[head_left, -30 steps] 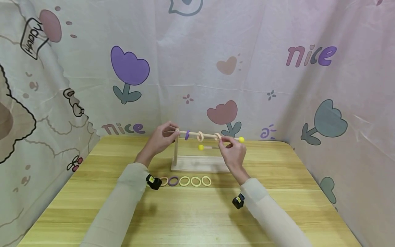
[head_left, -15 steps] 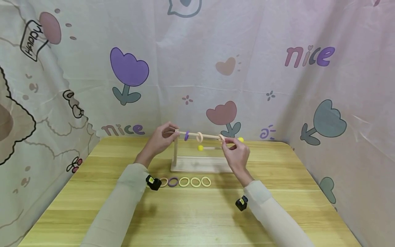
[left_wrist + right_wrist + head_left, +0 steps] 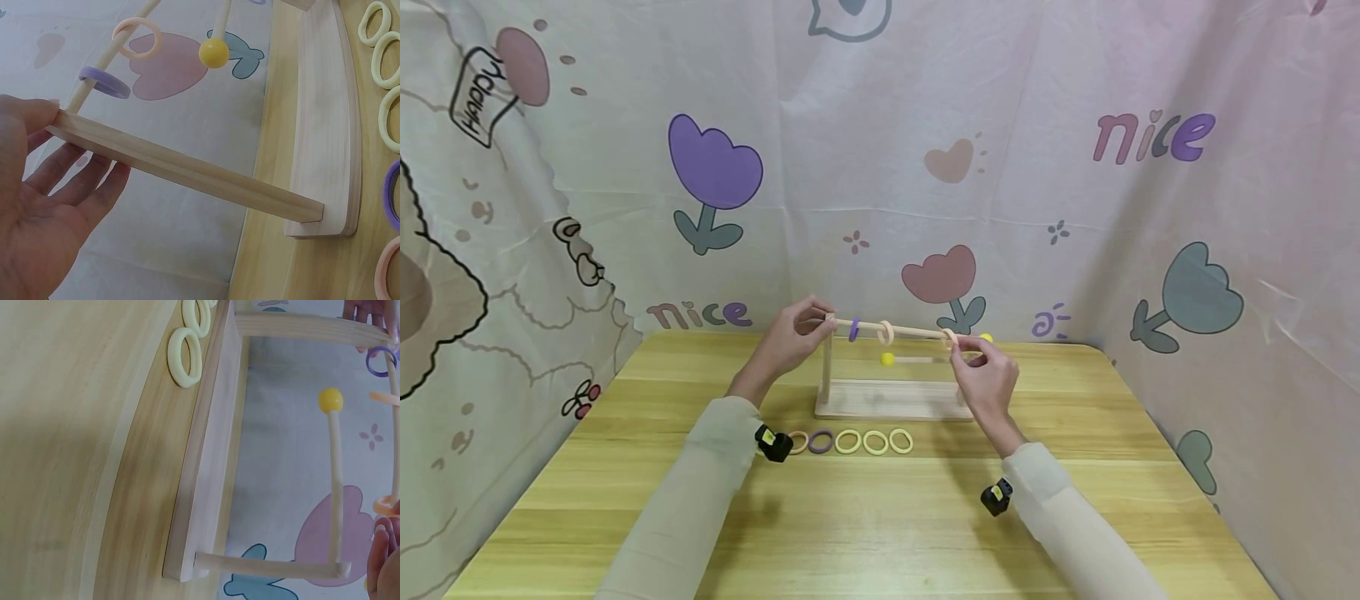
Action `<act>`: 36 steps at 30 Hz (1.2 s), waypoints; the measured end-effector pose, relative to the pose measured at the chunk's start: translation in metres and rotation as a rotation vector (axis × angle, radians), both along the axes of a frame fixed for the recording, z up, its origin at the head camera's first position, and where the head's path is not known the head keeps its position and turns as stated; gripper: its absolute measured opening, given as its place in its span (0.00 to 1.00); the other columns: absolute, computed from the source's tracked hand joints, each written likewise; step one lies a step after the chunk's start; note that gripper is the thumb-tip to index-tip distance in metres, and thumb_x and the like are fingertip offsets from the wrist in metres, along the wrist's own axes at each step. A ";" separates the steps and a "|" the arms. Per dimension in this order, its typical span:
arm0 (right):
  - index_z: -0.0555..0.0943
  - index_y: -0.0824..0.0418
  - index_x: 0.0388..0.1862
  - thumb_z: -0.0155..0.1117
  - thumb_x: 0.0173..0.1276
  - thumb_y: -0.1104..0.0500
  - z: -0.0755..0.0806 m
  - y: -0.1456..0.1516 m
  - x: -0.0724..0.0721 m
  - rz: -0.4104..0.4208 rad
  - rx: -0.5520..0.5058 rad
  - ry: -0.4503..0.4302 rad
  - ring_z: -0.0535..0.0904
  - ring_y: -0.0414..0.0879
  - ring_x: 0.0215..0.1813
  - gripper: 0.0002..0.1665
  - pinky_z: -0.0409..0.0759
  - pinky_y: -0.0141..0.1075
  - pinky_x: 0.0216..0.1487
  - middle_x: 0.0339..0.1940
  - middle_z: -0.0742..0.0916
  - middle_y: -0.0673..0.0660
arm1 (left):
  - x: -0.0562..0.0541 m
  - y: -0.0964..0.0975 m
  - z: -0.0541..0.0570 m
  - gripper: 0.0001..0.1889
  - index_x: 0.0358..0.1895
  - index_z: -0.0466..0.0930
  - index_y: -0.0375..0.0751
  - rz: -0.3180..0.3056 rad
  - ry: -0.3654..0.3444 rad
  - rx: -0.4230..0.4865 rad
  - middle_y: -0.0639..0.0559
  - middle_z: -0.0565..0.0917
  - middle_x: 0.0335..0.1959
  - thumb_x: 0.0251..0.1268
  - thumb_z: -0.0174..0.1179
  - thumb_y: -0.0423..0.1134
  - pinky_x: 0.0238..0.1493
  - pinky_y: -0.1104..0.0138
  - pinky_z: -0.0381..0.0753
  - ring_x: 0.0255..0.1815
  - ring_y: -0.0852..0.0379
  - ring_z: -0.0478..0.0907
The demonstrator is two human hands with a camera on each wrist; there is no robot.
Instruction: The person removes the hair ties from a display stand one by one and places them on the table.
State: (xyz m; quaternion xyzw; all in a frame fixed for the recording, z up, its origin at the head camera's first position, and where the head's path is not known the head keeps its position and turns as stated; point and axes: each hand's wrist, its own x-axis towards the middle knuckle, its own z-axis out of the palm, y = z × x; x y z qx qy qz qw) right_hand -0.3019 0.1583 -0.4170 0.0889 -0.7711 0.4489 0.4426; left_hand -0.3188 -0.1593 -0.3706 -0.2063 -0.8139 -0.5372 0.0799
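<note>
A wooden rack [image 3: 891,402] stands on the table, with one rod above another. My left hand [image 3: 790,337] pinches the top of its left post [image 3: 187,169], thumb on one side and fingers beneath. On the upper rod [image 3: 913,332] hang a purple hair tie [image 3: 853,329] and a peach hair tie [image 3: 886,333], apart from each other. Farther right, my right hand [image 3: 988,379] pinches another peach hair tie [image 3: 950,337] that is around the same rod. A yellow ball [image 3: 887,359] caps the lower rod's left end; another yellow ball [image 3: 986,338] shows behind my right fingers.
In front of the base lies a row of hair ties: a peach one [image 3: 799,442] partly behind the left wrist camera, a purple one [image 3: 821,442] and three cream ones [image 3: 875,442]. A printed curtain [image 3: 850,167] hangs behind the wooden table [image 3: 880,525].
My right hand has slid the pinched peach hair tie rightward along the upper rod, toward the yellow ball end. My left hand stays on the post; the other hair ties have not moved.
</note>
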 end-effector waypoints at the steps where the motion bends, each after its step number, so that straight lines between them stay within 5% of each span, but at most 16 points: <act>1: 0.91 0.65 0.33 0.73 0.57 0.67 0.000 0.001 0.001 0.003 -0.008 -0.001 0.80 0.41 0.17 0.05 0.72 0.15 0.23 0.27 0.92 0.61 | 0.000 0.000 0.000 0.12 0.55 0.77 0.38 0.000 -0.001 0.001 0.35 0.85 0.57 0.77 0.59 0.40 0.68 0.46 0.80 0.63 0.36 0.83; 9: 0.91 0.65 0.33 0.74 0.56 0.67 -0.002 0.010 0.000 -0.032 -0.063 -0.046 0.71 0.21 0.17 0.05 0.70 0.14 0.22 0.27 0.92 0.63 | 0.001 0.000 0.001 0.12 0.55 0.78 0.39 0.001 -0.020 0.010 0.36 0.84 0.57 0.76 0.60 0.40 0.69 0.45 0.79 0.64 0.36 0.82; 36: 0.91 0.67 0.35 0.72 0.58 0.68 -0.002 0.036 0.006 -0.110 -0.110 -0.101 0.69 0.21 0.16 0.06 0.66 0.14 0.20 0.30 0.92 0.65 | 0.001 0.001 0.001 0.13 0.56 0.77 0.37 0.000 -0.022 0.014 0.34 0.83 0.59 0.77 0.58 0.40 0.70 0.45 0.77 0.67 0.35 0.80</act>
